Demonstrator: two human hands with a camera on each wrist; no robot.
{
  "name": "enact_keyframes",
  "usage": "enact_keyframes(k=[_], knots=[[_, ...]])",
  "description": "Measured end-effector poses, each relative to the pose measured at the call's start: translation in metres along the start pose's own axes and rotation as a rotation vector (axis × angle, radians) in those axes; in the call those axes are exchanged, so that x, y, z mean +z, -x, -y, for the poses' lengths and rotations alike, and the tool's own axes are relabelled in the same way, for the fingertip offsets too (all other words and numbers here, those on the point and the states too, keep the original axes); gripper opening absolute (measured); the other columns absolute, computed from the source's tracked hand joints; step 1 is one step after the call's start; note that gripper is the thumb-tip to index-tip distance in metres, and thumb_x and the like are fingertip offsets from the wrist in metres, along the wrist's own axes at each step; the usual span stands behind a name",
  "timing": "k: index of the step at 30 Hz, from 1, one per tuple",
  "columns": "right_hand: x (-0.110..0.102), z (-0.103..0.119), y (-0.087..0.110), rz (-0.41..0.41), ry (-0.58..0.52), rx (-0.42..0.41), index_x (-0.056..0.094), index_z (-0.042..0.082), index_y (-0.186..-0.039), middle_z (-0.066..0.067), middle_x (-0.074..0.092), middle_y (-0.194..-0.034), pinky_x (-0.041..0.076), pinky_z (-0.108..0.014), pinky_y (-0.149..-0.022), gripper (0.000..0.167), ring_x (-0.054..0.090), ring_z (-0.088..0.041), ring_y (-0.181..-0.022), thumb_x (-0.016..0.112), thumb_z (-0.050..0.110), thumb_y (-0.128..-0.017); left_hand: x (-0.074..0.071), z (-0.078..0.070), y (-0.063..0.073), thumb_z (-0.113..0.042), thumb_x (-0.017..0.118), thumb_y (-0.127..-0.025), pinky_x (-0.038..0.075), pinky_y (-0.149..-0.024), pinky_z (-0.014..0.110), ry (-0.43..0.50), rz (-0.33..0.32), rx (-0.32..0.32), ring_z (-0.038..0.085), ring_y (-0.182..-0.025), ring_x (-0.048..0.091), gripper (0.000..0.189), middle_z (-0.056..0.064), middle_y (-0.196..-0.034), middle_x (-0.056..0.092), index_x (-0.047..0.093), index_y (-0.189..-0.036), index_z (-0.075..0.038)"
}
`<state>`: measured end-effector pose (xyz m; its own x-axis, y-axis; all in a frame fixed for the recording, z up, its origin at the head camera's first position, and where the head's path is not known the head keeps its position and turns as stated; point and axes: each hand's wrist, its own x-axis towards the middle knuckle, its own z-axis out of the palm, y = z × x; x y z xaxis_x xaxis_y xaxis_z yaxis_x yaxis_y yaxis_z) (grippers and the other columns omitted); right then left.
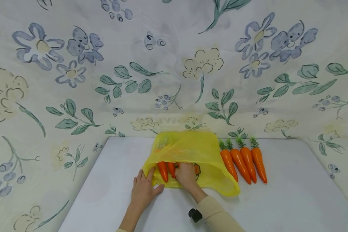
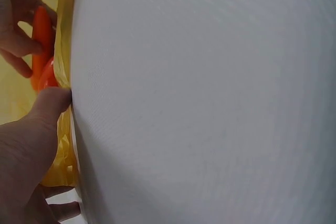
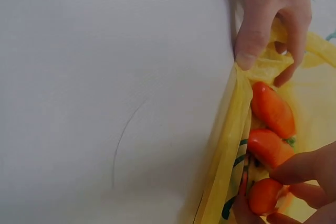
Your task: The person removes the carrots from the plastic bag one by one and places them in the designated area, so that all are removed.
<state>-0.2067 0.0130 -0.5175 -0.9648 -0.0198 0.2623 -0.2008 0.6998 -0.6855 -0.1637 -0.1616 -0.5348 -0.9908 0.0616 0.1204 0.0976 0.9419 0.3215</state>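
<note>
A translucent yellow plastic bag (image 1: pixel 191 145) lies on the white table, its mouth toward me. Several orange carrots show inside it, among them one carrot (image 1: pixel 162 171) near the left side of the mouth. My right hand (image 1: pixel 187 174) reaches into the mouth, and its thumb and fingers grip a carrot (image 3: pixel 265 195) among the others there. At the mouth's left corner rests my left hand (image 1: pixel 143 190), fingers spread, with the thumb (image 2: pixel 52 103) pressing the rim. The right fingertips are partly hidden by the bag in the head view.
To the right of the bag, several orange carrots (image 1: pixel 246 164) with green tops lie side by side, the nearest one partly behind the bag. A black wrist camera (image 1: pixel 195 215) sits beside the right sleeve. Flower-patterned cloth (image 1: pixel 174 64) surrounds the white table (image 1: pixel 293 193).
</note>
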Motion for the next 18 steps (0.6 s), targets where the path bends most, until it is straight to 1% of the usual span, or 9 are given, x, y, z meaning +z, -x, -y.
enact_keyframes(k=[3, 6, 8, 10, 12, 16, 18], knots=[[-0.002, -0.003, 0.003, -0.016, -0.033, 0.003, 0.064, -0.003, -0.094, -0.013, 0.062, -0.085, 0.049, -0.042, -0.065, 0.022, 0.055, -0.025, -0.075, 0.058, -0.006, -0.072, 0.000, 0.000, 0.000, -0.043, 0.076, -0.081, 0.034, -0.103, 0.068, -0.002, 0.002, 0.005, 0.051, -0.134, 0.038, 0.077, 0.036, -0.140, 0.045, 0.049, -0.143, -0.006], [-0.005, -0.004, 0.005, -0.013, -0.052, 0.010, 0.064, -0.003, -0.099, -0.014, 0.063, -0.087, 0.047, -0.041, -0.064, 0.028, 0.053, -0.024, -0.075, 0.057, -0.007, -0.072, -0.001, 0.000, 0.000, -0.043, 0.076, -0.081, 0.034, -0.104, 0.068, -0.002, 0.009, 0.000, 0.051, -0.135, 0.037, 0.077, 0.036, -0.140, 0.045, 0.049, -0.143, -0.006], [-0.007, -0.006, 0.006, 0.002, -0.053, 0.016, 0.064, -0.002, -0.101, -0.014, 0.064, -0.088, 0.047, -0.040, -0.064, 0.029, 0.053, -0.025, -0.075, 0.058, -0.007, -0.072, -0.001, 0.000, 0.000, -0.043, 0.076, -0.081, 0.034, -0.104, 0.068, 0.001, 0.012, -0.001, 0.051, -0.135, 0.037, 0.077, 0.036, -0.141, 0.044, 0.049, -0.143, -0.006], [-0.009, -0.006, 0.007, 0.011, -0.038, 0.000, 0.065, 0.000, -0.101, -0.013, 0.065, -0.087, 0.046, -0.037, -0.063, 0.030, 0.055, -0.024, -0.074, 0.059, -0.008, -0.073, -0.001, 0.000, 0.000, -0.043, 0.076, -0.081, 0.033, -0.104, 0.069, 0.003, 0.015, -0.001, 0.051, -0.135, 0.037, 0.077, 0.036, -0.141, 0.044, 0.049, -0.143, -0.006], [-0.010, -0.007, 0.008, 0.020, -0.018, -0.020, 0.066, 0.001, -0.101, -0.013, 0.065, -0.088, 0.045, -0.035, -0.064, 0.030, 0.055, -0.023, -0.075, 0.061, -0.009, -0.073, -0.001, 0.000, 0.000, -0.043, 0.076, -0.081, 0.033, -0.104, 0.069, 0.005, 0.017, 0.000, 0.051, -0.135, 0.036, 0.077, 0.036, -0.141, 0.044, 0.049, -0.143, -0.006], [-0.014, -0.008, 0.009, 0.036, 0.026, -0.049, 0.067, 0.000, -0.095, -0.011, 0.062, -0.079, 0.042, -0.035, -0.062, 0.026, 0.052, -0.021, -0.071, 0.063, -0.009, -0.071, -0.001, 0.000, 0.000, -0.043, 0.076, -0.081, 0.033, -0.104, 0.069, 0.004, 0.017, -0.003, 0.051, -0.136, 0.036, 0.078, 0.035, -0.143, 0.043, 0.048, -0.144, -0.006], [-0.017, -0.007, 0.010, 0.050, 0.026, -0.043, 0.068, 0.001, -0.096, -0.010, 0.061, -0.078, 0.042, -0.036, -0.063, 0.027, 0.052, -0.021, -0.071, 0.063, -0.009, -0.070, -0.001, 0.000, 0.001, -0.043, 0.076, -0.081, 0.033, -0.104, 0.069, 0.003, 0.016, -0.007, 0.051, -0.136, 0.036, 0.078, 0.034, -0.143, 0.043, 0.048, -0.144, -0.006]])
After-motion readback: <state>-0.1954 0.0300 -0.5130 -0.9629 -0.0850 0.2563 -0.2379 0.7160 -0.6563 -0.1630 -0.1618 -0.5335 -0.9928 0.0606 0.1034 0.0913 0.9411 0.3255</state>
